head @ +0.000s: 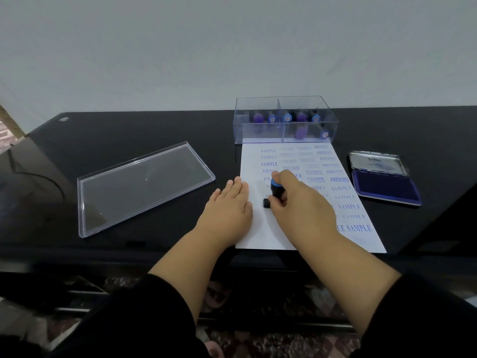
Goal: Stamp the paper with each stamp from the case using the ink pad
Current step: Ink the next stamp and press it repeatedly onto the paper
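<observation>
A white paper (pixel 260 228) covered with several blue word prints lies on the black table. My right hand (pixel 302 200) grips a stamp (pixel 274 192) with a blue top and black base, its base down on the paper's left part. My left hand (pixel 229 205) lies flat, fingers straight, pressing on the paper's left edge. Behind the paper stands a clear plastic case (pixel 284 120) holding several purple and blue stamps. The open ink pad (pixel 384 187) with dark blue ink and a raised metal lid sits to the right of the paper.
The case's clear lid (pixel 144 187) lies flat on the table to the left. The black table's (pixel 129 135) front edge runs just below the paper. A pale wall stands behind the table.
</observation>
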Demonstrator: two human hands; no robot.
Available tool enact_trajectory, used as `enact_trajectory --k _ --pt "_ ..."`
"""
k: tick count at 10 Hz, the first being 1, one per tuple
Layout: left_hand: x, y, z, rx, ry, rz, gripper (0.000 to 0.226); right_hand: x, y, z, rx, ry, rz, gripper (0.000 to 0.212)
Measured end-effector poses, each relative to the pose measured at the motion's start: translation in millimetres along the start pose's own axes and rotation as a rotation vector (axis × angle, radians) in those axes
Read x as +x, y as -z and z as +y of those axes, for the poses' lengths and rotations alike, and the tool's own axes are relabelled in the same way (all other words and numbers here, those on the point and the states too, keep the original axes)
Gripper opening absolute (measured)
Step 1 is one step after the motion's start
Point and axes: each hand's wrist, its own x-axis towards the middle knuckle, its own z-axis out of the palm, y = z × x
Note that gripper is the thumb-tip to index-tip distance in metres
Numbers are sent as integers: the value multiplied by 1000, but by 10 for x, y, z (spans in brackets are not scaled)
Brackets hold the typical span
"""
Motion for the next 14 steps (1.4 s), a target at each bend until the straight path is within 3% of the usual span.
enact_trajectory --k 14 --pt "-23 -22 17 11 8 35 51 1 -7 62 75 68 13 29"
